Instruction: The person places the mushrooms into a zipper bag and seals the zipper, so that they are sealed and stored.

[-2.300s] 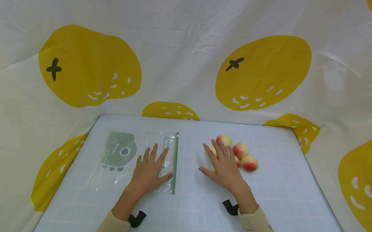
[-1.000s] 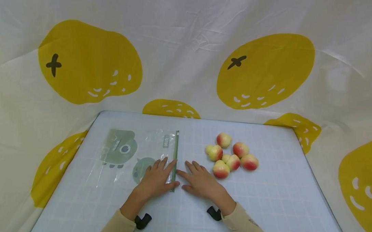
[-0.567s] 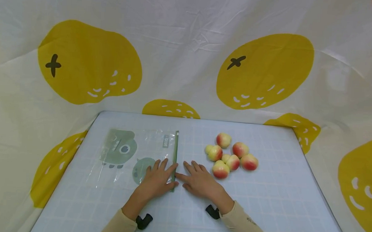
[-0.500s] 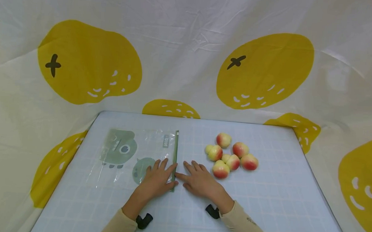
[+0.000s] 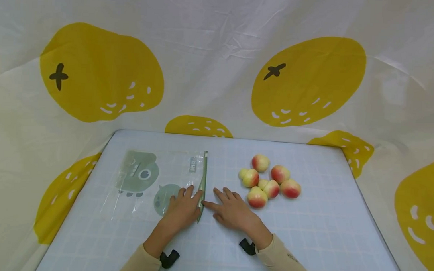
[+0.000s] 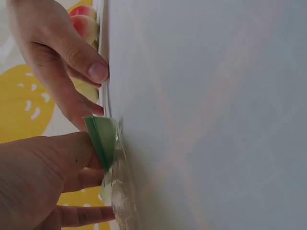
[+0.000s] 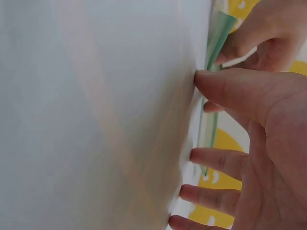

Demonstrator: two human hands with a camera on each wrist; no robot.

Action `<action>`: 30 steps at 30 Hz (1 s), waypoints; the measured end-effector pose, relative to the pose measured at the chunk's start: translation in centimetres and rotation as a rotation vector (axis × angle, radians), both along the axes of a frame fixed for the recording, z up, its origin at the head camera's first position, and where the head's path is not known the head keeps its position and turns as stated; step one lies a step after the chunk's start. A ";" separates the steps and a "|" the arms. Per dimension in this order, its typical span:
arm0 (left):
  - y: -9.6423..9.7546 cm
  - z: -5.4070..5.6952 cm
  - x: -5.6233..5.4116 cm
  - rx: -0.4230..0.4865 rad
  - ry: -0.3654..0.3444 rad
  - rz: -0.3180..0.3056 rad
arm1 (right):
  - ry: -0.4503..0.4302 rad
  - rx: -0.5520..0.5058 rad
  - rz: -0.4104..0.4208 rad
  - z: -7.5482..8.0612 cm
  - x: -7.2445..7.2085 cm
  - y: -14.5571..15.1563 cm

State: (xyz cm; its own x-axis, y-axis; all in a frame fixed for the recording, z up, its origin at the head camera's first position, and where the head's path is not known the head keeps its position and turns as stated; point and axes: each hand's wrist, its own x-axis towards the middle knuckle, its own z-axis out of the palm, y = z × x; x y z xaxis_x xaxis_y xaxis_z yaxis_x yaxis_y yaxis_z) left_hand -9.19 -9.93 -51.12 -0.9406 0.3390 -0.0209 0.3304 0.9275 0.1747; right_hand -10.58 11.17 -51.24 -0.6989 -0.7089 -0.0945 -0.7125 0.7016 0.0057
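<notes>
A clear zip bag (image 5: 143, 177) with green monster prints lies flat on the table, its green zip strip (image 5: 205, 167) facing right. My left hand (image 5: 182, 209) is over the strip's near part and pinches it between thumb and fingers. There the strip bends and stands up off the table, as the left wrist view shows with the strip's end (image 6: 101, 139). My right hand (image 5: 234, 212) rests beside it with spread, fairly straight fingers touching the table. Its index fingertip reaches the strip; whether it presses on it I cannot tell.
Several yellow-and-red peach-like fruits (image 5: 257, 197) sit in a cluster beyond and right of my right hand. The table (image 5: 325, 231) has a pale checked cover. A white curtain (image 5: 212, 71) with yellow fruit prints hangs behind it.
The right hand has come left from over the fruits to beside the strip. Most recently, the left thumb has drawn in and the strip's near end has lifted and bent leftward.
</notes>
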 end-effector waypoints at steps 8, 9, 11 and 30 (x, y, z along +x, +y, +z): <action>-0.1 0.1 0.5 -0.080 0.039 0.038 | -0.020 0.005 -0.011 0.1 0.1 -0.1; -0.1 0.1 0.6 -0.089 0.050 0.041 | -0.022 0.005 -0.010 0.1 0.1 -0.1; -0.1 0.0 0.6 -0.096 0.060 0.052 | -0.024 0.005 -0.008 0.2 0.1 -0.1; 0.0 0.1 0.7 -0.128 0.096 0.138 | -0.032 -0.012 -0.009 0.1 0.2 -0.1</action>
